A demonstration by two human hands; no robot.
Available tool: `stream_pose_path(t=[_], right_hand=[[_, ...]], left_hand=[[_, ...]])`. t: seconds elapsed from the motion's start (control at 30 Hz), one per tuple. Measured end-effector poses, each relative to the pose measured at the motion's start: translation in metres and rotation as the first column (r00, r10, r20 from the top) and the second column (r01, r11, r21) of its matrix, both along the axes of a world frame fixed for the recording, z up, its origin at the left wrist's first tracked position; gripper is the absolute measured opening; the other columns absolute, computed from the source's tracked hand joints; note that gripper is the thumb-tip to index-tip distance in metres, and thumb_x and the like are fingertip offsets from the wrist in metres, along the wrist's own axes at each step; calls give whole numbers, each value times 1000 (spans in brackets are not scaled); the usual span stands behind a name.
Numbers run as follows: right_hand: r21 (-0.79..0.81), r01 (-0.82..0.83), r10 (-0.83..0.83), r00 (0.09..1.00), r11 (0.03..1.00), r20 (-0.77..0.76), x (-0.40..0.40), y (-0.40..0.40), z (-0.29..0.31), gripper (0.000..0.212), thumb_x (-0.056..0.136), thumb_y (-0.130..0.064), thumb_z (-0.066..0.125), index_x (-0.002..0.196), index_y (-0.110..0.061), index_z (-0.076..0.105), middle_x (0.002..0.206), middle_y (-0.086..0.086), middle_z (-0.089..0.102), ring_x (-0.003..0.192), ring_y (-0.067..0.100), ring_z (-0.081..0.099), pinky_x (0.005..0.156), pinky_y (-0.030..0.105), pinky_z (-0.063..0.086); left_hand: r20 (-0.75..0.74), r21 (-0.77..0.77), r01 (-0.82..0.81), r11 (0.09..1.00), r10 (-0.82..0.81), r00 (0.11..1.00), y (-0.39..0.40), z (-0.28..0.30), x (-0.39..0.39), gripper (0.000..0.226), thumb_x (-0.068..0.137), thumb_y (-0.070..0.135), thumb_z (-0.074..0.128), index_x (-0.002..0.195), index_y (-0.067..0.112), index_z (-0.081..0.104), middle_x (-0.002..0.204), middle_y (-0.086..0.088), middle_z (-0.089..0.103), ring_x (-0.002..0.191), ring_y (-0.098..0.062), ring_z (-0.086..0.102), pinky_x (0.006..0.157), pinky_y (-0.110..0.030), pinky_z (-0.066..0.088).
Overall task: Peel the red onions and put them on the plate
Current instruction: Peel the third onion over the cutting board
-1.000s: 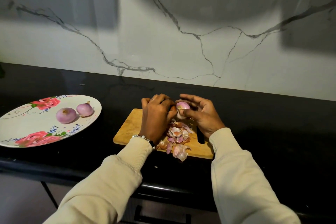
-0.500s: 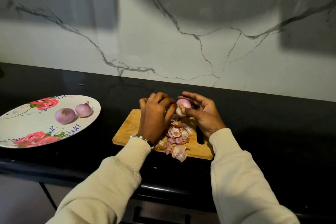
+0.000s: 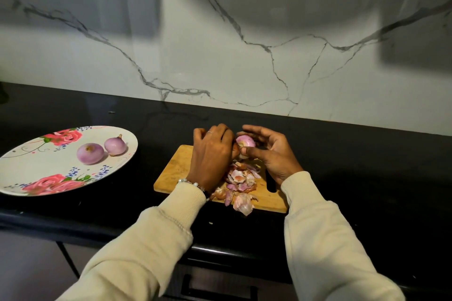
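Seen from the head camera, two hands in cream sleeves meet above a wooden cutting board (image 3: pixel 176 168) on a black countertop (image 3: pixel 367 166). The right hand (image 3: pixel 271 151) grasps a partly peeled red onion (image 3: pixel 245 142), thumb pressed across its near side and fingers curved over its far side, so the onion sits raised above the board's far edge. The left hand (image 3: pixel 211 154) is turned back-up with its fingers curled in toward the onion's left side; its fingertips are hidden behind the hand, so whether they pinch a strip of skin cannot be told. A thin ring shows on one left finger and a beaded bracelet (image 3: pixel 189 182) circles that wrist. Compared with half a second ago, the onion has turned slightly in the right hand, showing more of its pale purple top, and the right fingers have spread a little wider; the left hand has stayed close against it. Below the hands a heap of onion skins (image 3: pixel 241 182) lies on the board, spilling over its near edge, and a dark slot in the board sits just beside the right wrist. Well apart to the left, a white plate (image 3: pixel 36 168) with red rose prints holds two peeled onions (image 3: pixel 90 153) lying just beside each other. A marble-veined wall (image 3: pixel 244 56) rises behind the counter.
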State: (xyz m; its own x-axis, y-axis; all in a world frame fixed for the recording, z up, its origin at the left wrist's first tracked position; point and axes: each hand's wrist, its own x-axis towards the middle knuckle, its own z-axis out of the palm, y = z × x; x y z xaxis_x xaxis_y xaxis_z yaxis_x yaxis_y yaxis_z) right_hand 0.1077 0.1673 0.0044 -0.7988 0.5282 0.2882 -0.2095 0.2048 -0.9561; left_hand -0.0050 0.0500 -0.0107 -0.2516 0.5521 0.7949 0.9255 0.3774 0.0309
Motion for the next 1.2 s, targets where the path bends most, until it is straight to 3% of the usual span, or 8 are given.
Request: stream_pose_path(t=[0.33,0.73,0.83,0.93,1.0,1.13,1.2], right_hand=[[3,-20,20,999,1000,-27,1,0,1,54,79,13,70,128,-8,62,120,6,71,117,21,64,100,47,53],[-15,-53,52,997,998,-63,1,0,1,52,81,11,70,129,-8,61,122,8,70,119,24,63,98,46,54],[-19,-58,57,996,998,-66,1,1,0,52,80,12,70,127,-9,62,121,7,70,119,23,64,96,42,55],[-14,-29,28,997,999,-69,1,4,0,53,79,16,68,124,-11,63,119,6,71,117,21,65,91,38,58],[-37,-14,11,998,999,-69,1,5,0,53,80,18,66,124,-11,63,118,6,71,115,20,66,84,33,59],[-27,-6,4,998,1000,-70,0,5,-1,54,79,16,69,125,-11,63,117,4,72,115,18,66,92,35,57],[-15,-4,3,998,1000,-70,1,6,-1,54,78,14,71,125,-11,63,117,4,72,116,17,65,96,37,55]], left_hand=[[241,25,19,1000,-25,970,1,3,0,23,94,34,42,98,17,57,101,1,54,94,-15,52,83,-32,17],[409,111,71,991,-111,906,-2,5,2,7,91,27,53,89,26,47,97,5,49,92,-11,47,81,-32,18],[440,161,64,985,-130,889,0,4,2,5,91,27,51,88,25,47,97,4,49,89,-11,47,83,-36,24],[545,346,15,938,-214,810,0,3,-4,12,93,26,42,87,22,52,92,4,53,81,-11,51,91,-49,38],[534,423,41,905,-286,795,1,1,-6,26,94,35,37,92,19,57,91,4,56,81,-14,55,84,-56,45],[464,268,239,933,-343,817,4,-4,-4,38,91,53,47,111,24,64,102,9,61,88,-9,59,80,-51,50],[444,211,282,936,-349,825,3,-5,-6,39,87,51,57,115,25,67,103,8,62,86,-8,60,80,-46,52]])
